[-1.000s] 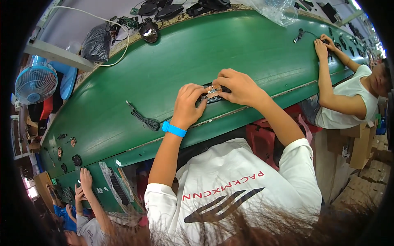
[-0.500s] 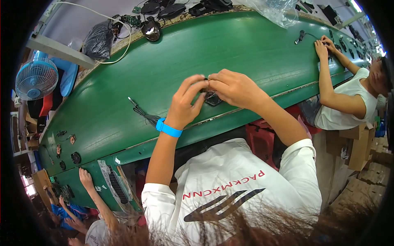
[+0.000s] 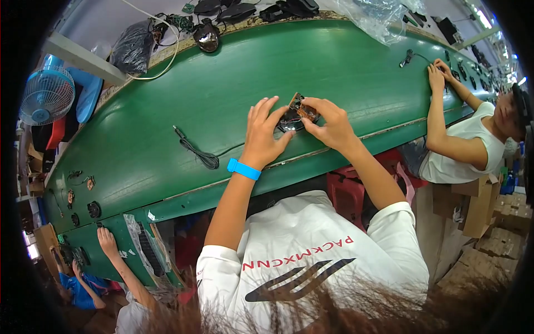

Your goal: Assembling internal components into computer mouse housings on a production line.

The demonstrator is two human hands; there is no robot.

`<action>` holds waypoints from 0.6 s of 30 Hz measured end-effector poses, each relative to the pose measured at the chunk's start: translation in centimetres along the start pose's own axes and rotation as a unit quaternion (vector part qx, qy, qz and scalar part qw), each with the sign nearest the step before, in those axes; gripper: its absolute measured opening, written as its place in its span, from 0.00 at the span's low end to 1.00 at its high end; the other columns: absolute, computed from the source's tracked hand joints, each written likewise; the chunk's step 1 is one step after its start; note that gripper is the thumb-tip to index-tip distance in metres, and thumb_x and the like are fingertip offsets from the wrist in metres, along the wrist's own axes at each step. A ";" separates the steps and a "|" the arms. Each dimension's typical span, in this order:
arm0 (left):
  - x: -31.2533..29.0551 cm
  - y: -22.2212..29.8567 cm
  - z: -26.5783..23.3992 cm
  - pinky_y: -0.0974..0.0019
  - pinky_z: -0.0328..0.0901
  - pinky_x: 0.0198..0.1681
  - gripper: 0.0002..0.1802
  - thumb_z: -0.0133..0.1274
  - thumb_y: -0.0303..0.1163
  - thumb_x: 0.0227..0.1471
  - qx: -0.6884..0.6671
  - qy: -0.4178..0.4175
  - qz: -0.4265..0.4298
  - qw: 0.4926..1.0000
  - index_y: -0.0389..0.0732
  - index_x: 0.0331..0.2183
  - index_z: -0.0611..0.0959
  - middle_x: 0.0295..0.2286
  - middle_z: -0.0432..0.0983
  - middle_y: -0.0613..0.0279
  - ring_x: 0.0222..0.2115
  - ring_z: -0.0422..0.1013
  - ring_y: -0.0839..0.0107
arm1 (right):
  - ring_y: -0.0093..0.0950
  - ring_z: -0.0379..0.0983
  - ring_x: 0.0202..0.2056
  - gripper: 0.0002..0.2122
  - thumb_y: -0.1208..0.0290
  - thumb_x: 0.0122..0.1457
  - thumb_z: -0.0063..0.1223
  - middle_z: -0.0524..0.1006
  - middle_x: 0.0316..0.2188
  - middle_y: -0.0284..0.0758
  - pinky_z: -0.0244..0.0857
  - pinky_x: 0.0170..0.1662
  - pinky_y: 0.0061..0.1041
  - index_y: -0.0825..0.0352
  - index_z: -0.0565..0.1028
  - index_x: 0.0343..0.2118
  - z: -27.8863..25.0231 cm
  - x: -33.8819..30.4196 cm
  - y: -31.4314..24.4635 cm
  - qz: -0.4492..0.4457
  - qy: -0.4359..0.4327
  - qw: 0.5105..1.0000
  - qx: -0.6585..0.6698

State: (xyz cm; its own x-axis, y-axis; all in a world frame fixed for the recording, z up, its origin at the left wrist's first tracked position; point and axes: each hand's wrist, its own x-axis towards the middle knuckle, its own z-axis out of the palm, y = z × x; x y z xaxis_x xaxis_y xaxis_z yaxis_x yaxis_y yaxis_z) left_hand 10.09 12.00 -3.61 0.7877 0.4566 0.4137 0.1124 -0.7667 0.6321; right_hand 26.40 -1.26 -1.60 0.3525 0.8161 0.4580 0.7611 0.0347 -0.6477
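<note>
My right hand (image 3: pixel 332 127) pinches a small orange-brown circuit board (image 3: pixel 306 112) between thumb and fingers, tilted up over a black plastic shell (image 3: pixel 289 123). Thin wires show between board and shell. My left hand (image 3: pixel 263 134) is open beside the shell, fingers spread, with the thumb tip and index finger at its left edge. A black cable (image 3: pixel 207 160), bundled in a loop, lies left of my left wrist; its end runs under that hand toward the shell. The underside of the board is hidden.
A dark glossy computer mouse (image 3: pixel 207 39) and a clear plastic bag (image 3: pixel 371 22) lie along the far edge of the green bench (image 3: pixel 245 72). A co-worker (image 3: pixel 464 131) works at the right, another's hand (image 3: pixel 107 241) at the left. A blue fan (image 3: pixel 49 97) stands far left.
My hands have moved apart from their close pinch. The circuit board now shows in my right hand, tilted above the shell, and my left fingers have spread.
</note>
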 end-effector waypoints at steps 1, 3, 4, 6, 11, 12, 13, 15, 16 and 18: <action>-0.1 -0.3 0.4 0.43 0.55 0.63 0.32 0.69 0.33 0.42 0.000 0.003 -0.002 1.000 0.41 0.51 0.79 0.52 0.73 0.52 0.57 0.64 0.50 | 0.39 0.77 0.39 0.19 0.78 0.48 0.64 0.79 0.41 0.41 0.73 0.44 0.34 0.69 0.76 0.45 0.0 0.1 -0.1 -0.003 -0.003 1.000 0.000; -0.3 -1.8 2.1 0.43 0.55 0.63 0.24 0.67 0.32 0.44 -0.021 -0.012 0.009 1.000 0.41 0.46 0.83 0.51 0.74 0.55 0.57 0.65 0.52 | 0.39 0.77 0.39 0.19 0.78 0.48 0.64 0.80 0.41 0.41 0.73 0.44 0.34 0.69 0.76 0.46 0.0 0.6 -0.6 -0.004 0.001 1.000 -0.001; 0.0 -1.7 2.3 0.42 0.54 0.63 0.20 0.67 0.32 0.45 -0.034 -0.022 0.016 0.999 0.41 0.43 0.85 0.50 0.75 0.57 0.57 0.66 0.53 | 0.39 0.77 0.39 0.19 0.78 0.48 0.64 0.80 0.41 0.41 0.73 0.43 0.34 0.69 0.76 0.46 -0.2 0.7 -0.6 -0.002 0.004 1.000 -0.003; 0.0 -1.6 2.2 0.42 0.54 0.63 0.19 0.67 0.32 0.45 -0.037 -0.029 0.007 0.999 0.41 0.42 0.85 0.50 0.75 0.58 0.57 0.66 0.53 | 0.39 0.77 0.39 0.19 0.78 0.48 0.64 0.80 0.41 0.41 0.73 0.43 0.34 0.69 0.76 0.45 -0.6 0.9 -0.6 -0.008 0.005 1.000 -0.012; 0.2 -1.7 1.6 0.40 0.54 0.63 0.17 0.67 0.34 0.44 -0.019 -0.060 0.012 0.998 0.42 0.39 0.86 0.49 0.76 0.62 0.56 0.66 0.55 | 0.40 0.77 0.39 0.19 0.78 0.47 0.63 0.79 0.41 0.41 0.73 0.43 0.35 0.69 0.76 0.45 -0.4 1.1 -0.5 -0.049 0.035 0.997 -0.044; 0.3 -1.7 1.4 0.39 0.54 0.62 0.17 0.67 0.35 0.44 -0.008 -0.068 0.023 0.997 0.43 0.39 0.85 0.49 0.77 0.62 0.56 0.66 0.55 | 0.40 0.77 0.39 0.19 0.78 0.47 0.63 0.79 0.41 0.41 0.73 0.43 0.35 0.69 0.76 0.44 -0.3 1.1 -0.6 -0.065 0.048 0.995 -0.053; 0.4 -1.6 1.2 0.39 0.54 0.62 0.17 0.67 0.35 0.44 -0.008 -0.068 0.024 0.997 0.43 0.39 0.85 0.49 0.77 0.62 0.56 0.66 0.55 | 0.40 0.77 0.39 0.19 0.78 0.47 0.63 0.79 0.41 0.41 0.73 0.43 0.35 0.69 0.76 0.44 -0.4 1.3 -0.7 -0.065 0.049 0.995 -0.054; 0.5 -1.4 0.9 0.39 0.53 0.63 0.18 0.68 0.36 0.43 0.012 -0.083 0.031 0.996 0.42 0.39 0.85 0.49 0.77 0.62 0.57 0.65 0.56 | 0.40 0.77 0.39 0.18 0.78 0.47 0.63 0.79 0.41 0.41 0.73 0.43 0.35 0.69 0.75 0.44 -1.0 2.0 -1.5 -0.068 0.036 0.995 -0.058; 0.8 -1.1 0.7 0.39 0.52 0.63 0.19 0.68 0.37 0.43 0.021 -0.091 0.036 0.995 0.42 0.39 0.85 0.49 0.77 0.62 0.57 0.65 0.57 | 0.41 0.77 0.39 0.18 0.78 0.47 0.63 0.79 0.41 0.40 0.73 0.43 0.35 0.69 0.75 0.44 -1.4 2.3 -1.8 -0.070 0.031 0.995 -0.061; 1.1 -0.2 0.1 0.40 0.54 0.62 0.19 0.69 0.36 0.43 0.005 -0.056 0.031 0.998 0.41 0.39 0.85 0.48 0.78 0.61 0.55 0.66 0.56 | 0.40 0.77 0.39 0.19 0.78 0.47 0.63 0.79 0.40 0.41 0.73 0.44 0.35 0.69 0.75 0.44 -2.2 2.6 -2.7 -0.063 0.017 0.996 -0.062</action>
State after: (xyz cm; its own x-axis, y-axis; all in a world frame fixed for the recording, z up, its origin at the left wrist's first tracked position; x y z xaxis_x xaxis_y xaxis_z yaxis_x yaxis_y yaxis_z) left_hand 11.00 12.62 -3.39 0.8557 0.3558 0.3757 0.0672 -0.7963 0.6012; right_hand 26.45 -0.45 2.67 0.2669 0.7894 0.5529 0.8612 0.0622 -0.5045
